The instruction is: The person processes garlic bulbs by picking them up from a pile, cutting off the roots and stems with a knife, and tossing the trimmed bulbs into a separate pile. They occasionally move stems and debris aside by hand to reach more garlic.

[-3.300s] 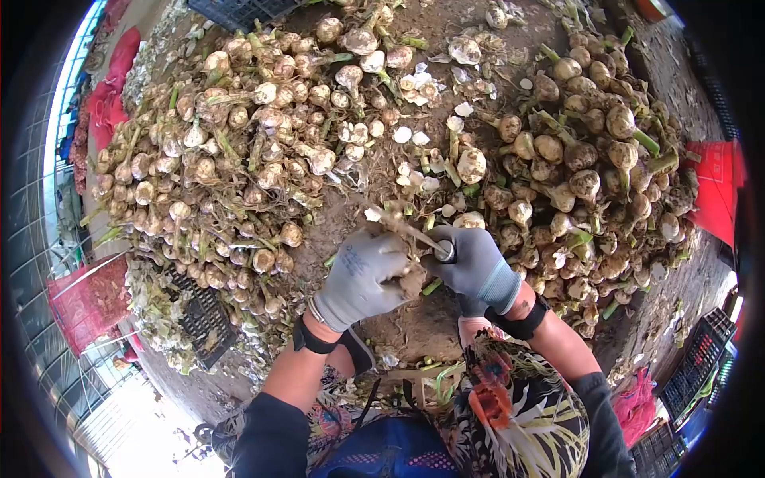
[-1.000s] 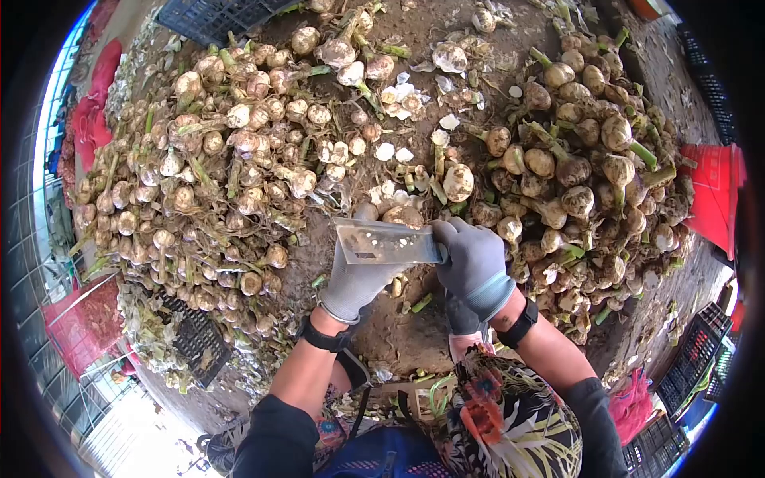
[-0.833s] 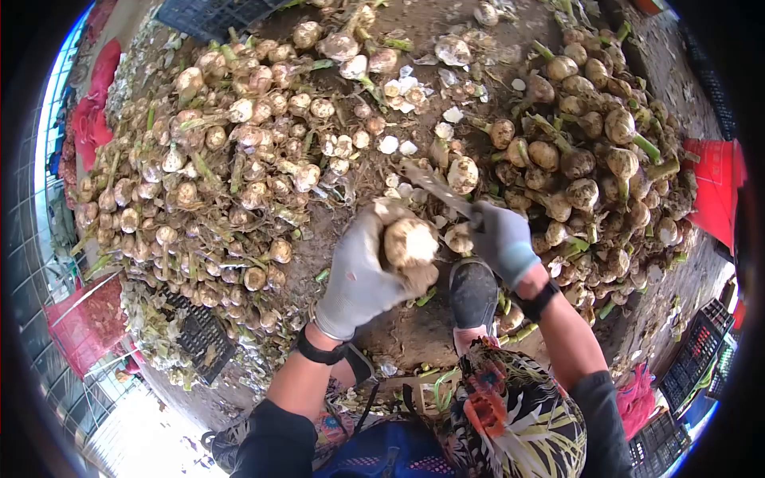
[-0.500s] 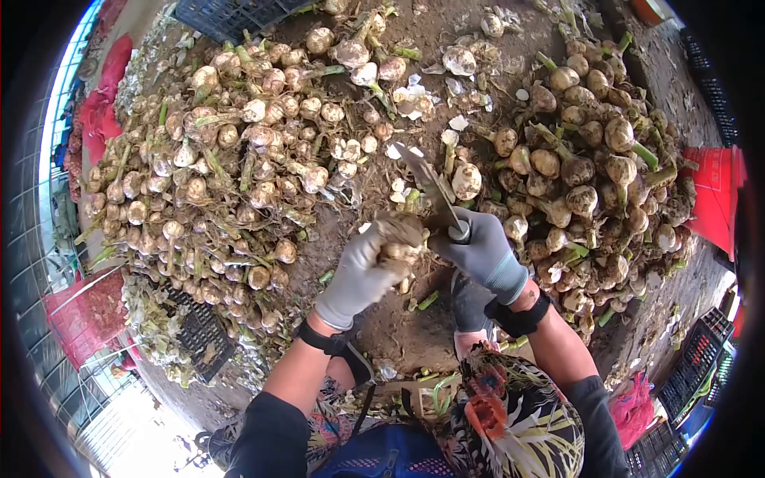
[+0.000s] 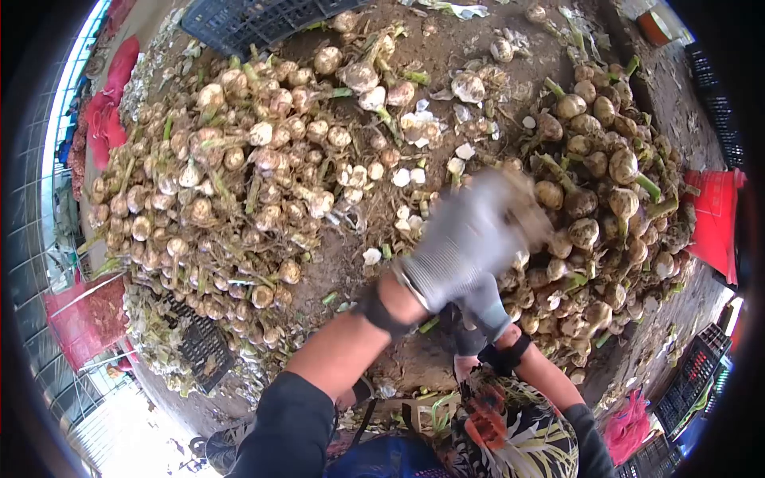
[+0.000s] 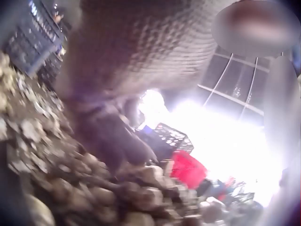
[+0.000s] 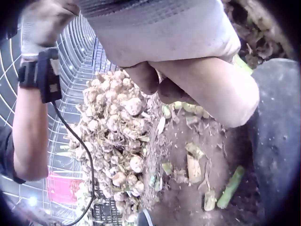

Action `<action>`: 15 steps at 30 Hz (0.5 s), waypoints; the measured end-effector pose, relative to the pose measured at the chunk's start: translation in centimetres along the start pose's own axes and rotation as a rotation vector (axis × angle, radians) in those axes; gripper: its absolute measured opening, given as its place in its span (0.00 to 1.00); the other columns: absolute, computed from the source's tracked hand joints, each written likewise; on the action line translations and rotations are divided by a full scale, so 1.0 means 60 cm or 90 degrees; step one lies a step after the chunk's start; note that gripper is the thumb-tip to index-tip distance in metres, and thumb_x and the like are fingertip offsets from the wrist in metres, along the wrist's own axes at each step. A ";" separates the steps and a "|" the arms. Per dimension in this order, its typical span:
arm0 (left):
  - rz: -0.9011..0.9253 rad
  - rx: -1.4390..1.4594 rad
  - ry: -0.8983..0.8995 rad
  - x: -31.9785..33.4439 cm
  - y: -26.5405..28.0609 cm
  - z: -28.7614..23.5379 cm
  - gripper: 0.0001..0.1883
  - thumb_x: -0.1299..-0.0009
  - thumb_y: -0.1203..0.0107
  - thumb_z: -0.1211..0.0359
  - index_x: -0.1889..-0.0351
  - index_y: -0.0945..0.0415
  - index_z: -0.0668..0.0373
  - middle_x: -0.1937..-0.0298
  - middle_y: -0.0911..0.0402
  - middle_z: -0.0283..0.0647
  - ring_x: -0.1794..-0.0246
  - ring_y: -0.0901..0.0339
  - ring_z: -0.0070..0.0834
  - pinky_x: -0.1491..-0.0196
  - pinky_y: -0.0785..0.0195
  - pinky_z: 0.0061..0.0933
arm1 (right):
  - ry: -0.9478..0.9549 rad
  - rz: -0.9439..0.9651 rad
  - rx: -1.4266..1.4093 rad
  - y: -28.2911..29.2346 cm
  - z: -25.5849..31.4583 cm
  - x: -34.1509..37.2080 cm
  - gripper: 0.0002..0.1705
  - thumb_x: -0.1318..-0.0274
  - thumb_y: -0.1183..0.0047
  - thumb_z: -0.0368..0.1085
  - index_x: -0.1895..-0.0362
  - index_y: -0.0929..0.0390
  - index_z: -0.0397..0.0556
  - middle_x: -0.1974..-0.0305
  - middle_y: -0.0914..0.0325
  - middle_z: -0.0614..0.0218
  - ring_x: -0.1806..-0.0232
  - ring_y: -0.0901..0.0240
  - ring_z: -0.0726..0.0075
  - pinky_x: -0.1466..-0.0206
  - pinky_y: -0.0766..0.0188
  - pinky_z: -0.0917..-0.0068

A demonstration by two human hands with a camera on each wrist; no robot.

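Blurred by motion, my left hand (image 5: 470, 231), in a grey glove, is over the near-left edge of the right-hand heap of garlic bulbs (image 5: 586, 231). Brown shapes at its fingers are too smeared to tell glove from bulb. In the left wrist view that hand (image 6: 113, 127) hangs above bulbs (image 6: 148, 197). Partly under the left forearm and hand, my right hand (image 5: 484, 307) stays low near the shoe. The right wrist view shows this hand (image 7: 188, 70) with curled fingers and the thumb laid along; the knife it gripped is hidden in the current views.
A larger garlic heap (image 5: 199, 191) spreads at the left. White trimmings (image 5: 409, 177) and cut green stems (image 7: 230, 187) litter the ground. A dark blue crate (image 5: 263, 20) stands at the top, a red container (image 5: 713, 215) at the right, and a shoe (image 7: 277, 132) beside the right hand.
My left hand has swung right and forward from the middle, across to the right heap. The right hand has dropped slightly nearer the body, and the knife blade has gone from sight.
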State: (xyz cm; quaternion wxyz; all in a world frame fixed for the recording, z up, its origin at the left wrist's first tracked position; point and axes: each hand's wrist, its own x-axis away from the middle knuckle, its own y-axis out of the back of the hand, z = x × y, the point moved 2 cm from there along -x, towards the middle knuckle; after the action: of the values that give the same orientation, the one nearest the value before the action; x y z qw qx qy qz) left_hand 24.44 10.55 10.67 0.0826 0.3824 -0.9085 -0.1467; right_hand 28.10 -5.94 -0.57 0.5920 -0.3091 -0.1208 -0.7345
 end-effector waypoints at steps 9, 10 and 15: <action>-0.190 -0.560 0.504 -0.118 0.188 0.288 0.28 0.36 0.39 0.43 0.52 0.18 0.56 0.45 0.23 0.48 0.52 0.18 0.43 0.51 0.25 0.43 | -0.117 -0.062 -0.025 0.050 0.075 -0.046 0.11 0.46 0.38 0.27 0.57 0.18 0.38 0.66 0.19 0.75 0.67 0.27 0.84 0.63 0.29 0.82; -0.218 -0.444 0.498 -0.112 0.189 0.280 0.26 0.36 0.40 0.46 0.51 0.17 0.56 0.44 0.23 0.50 0.51 0.19 0.45 0.48 0.26 0.43 | -0.095 -0.058 -0.042 0.050 0.081 -0.052 0.12 0.45 0.39 0.26 0.55 0.18 0.38 0.65 0.18 0.74 0.67 0.27 0.84 0.62 0.29 0.83; -0.259 -0.430 0.144 0.007 0.159 0.191 0.12 0.37 0.36 0.61 0.59 0.18 0.55 0.51 0.19 0.43 0.53 0.20 0.36 0.52 0.25 0.38 | -0.051 -0.094 -0.170 0.043 0.132 -0.102 0.16 0.38 0.37 0.36 0.49 0.18 0.42 0.64 0.17 0.71 0.69 0.23 0.79 0.67 0.26 0.79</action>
State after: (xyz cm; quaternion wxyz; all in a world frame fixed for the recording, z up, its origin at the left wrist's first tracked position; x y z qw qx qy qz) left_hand 14.74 18.89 3.01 0.2720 0.5190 -0.7006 -0.4072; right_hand 33.65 2.56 1.48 0.4846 -0.4049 -0.0679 -0.7724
